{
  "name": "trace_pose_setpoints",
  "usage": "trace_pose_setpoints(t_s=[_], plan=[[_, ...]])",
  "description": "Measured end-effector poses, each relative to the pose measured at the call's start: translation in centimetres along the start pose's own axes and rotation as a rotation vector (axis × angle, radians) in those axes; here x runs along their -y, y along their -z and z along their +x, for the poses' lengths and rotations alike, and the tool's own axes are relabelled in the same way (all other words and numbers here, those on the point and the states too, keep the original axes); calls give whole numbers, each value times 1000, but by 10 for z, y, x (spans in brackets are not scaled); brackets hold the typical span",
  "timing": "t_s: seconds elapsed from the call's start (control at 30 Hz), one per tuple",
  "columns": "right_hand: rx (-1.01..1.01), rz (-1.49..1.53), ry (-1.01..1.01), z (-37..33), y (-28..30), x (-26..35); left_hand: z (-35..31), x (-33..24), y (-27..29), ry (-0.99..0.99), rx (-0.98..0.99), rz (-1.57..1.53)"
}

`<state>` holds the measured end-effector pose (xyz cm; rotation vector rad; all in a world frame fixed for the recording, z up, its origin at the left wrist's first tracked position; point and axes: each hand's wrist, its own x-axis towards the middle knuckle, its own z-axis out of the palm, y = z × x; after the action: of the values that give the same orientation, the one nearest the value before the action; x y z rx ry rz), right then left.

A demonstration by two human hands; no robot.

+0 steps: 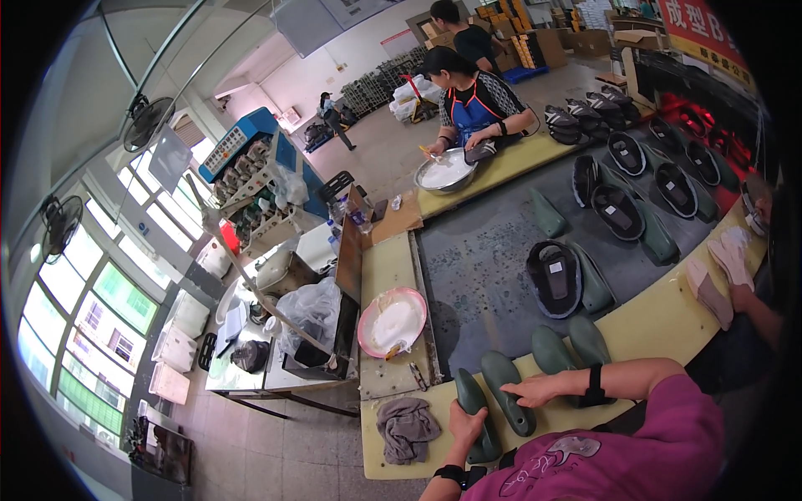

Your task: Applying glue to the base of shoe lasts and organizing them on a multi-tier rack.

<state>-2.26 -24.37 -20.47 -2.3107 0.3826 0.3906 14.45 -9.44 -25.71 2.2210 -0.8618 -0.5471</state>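
At the near edge of the bench, my left hand (467,424) is wrapped round a dark green shoe last (469,387), which stands slightly tilted. My right hand (535,390) reaches in from the right, its fingers stretched out over a second green shoe last (498,367) and touching its surface. Two more green lasts, one a larger pale-edged green last (550,349) and the other a rounded green last (589,339), lie beyond my right forearm, which partly covers them. A crumpled grey-brown cloth (407,430) rests left of my left hand.
A pink-rimmed bowl (422,306) of white paste with a brush stands left on the yellow ledge. Shoe uppers (555,280) and lasts lie on the dark belt (468,284). A co-worker (480,104) brushes beside a metal basin (420,179) opposite; another person's hand (739,296) is at right.
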Motion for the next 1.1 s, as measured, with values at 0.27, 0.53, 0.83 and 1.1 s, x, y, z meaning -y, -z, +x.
trace_pose_setpoints(t_s=[0.27,0.53,0.83,1.1], plan=[[-290,-61,22,26,35,11,14,0,3,-64,-34,-48],[-469,-82,223,124,70,29,20,-6,5,-53,-49,-70],[-492,-422,296,252,68,90,1,-5,0,15,65,-106],[-423,-654,330,324,71,95,8,-3,5,-3,53,-60]])
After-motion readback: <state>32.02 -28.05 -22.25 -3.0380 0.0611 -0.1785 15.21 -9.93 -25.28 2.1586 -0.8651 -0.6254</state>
